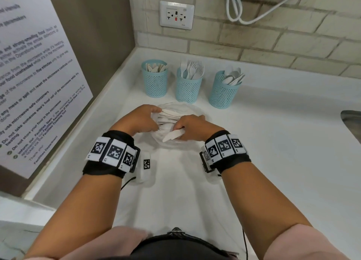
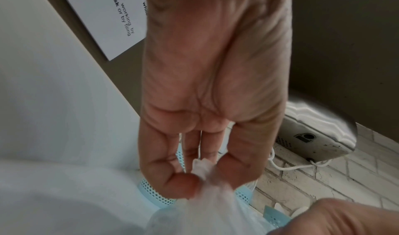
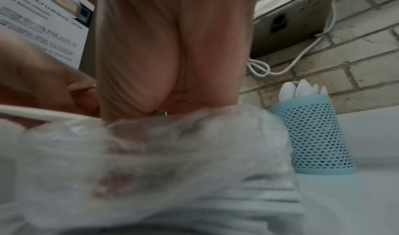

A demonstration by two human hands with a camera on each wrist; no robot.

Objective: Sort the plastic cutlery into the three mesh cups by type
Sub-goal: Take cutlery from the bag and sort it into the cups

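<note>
On the white countertop (image 1: 273,142) a crumpled clear plastic bag (image 1: 175,142) lies between the two hands, and inside it a stack of flat white plastic knives (image 1: 169,116) runs with its long axis across the body, roughly left to right, tilted a little toward the near right. The left hand (image 1: 139,121) pinches the bag's left edge: the left wrist view shows thumb and fingertips (image 2: 181,179) closed on a twist of the film, holding the mouth up and open. The right hand (image 1: 192,128) has its fingers curled round one knife (image 1: 172,136), whose free end pokes out toward the person at the near left of the fist; the right wrist view is mostly blocked by bag film, so exactly how the fingers sit on it I cannot tell.

What the next move turns on is where the knife goes. The three light-blue mesh cups stand in a row beyond the bag: the left mesh cup (image 1: 155,80) holds knives, the middle mesh cup (image 1: 188,86) holds forks, the right mesh cup (image 1: 222,91) holds spoons (its white bowls show clearly in the right wrist view too). The knife cup lies ahead and to the left, nearer the left hand than the right, so the right hand would probably need to cross over the bag and stand the knife upright to drop it in. The stack in the bag suggests plenty is left to sort.
</note>
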